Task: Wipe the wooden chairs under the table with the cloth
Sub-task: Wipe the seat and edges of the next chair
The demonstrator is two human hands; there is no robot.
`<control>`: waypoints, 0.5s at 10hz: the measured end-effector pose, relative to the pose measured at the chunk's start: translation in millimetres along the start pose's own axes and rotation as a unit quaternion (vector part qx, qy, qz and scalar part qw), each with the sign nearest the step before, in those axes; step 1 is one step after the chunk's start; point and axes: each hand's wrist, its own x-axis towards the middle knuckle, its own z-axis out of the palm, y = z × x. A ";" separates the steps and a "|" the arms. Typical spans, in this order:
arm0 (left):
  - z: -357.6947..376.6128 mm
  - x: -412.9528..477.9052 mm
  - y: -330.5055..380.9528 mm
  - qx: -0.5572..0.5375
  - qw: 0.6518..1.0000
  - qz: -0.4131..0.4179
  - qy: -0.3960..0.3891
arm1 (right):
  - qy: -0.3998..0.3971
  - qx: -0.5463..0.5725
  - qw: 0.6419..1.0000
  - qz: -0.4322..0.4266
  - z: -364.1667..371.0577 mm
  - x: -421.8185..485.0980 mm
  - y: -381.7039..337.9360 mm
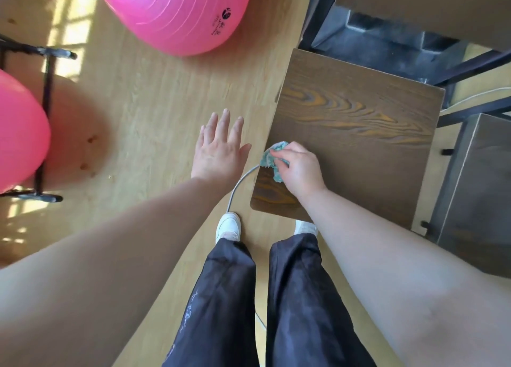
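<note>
Now the cloth [272, 159] is held in the right hand [300, 167], bunched up under curled fingers and thumb, and is pressed on the chair [359, 134] seat near its left edge. The left hand [219, 148] is held flat and open over the floor [138, 104], just beside the chair, with nothing in it. The cloth is small, blue-green and fluffy. The seat is dark brown wood with yellow wavy lines, and its far end is near the table [428, 4]. A big pink ball [177, 12] is seen beyond the left hand.
</note>
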 end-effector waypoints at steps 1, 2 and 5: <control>7.7 -13.5 -3.6 0.004 1.000 0.009 -0.010 | -0.005 0.003 1.000 -0.001 10.5 -26.5 -1.0; 12.9 -23.3 -5.1 0.010 1.000 0.014 -0.021 | -0.011 0.005 1.000 -0.001 21.2 -51.4 -1.4; 12.2 -29.7 10.6 0.041 0.998 0.030 -0.031 | -0.042 0.033 0.999 0.006 39.5 -93.5 1.1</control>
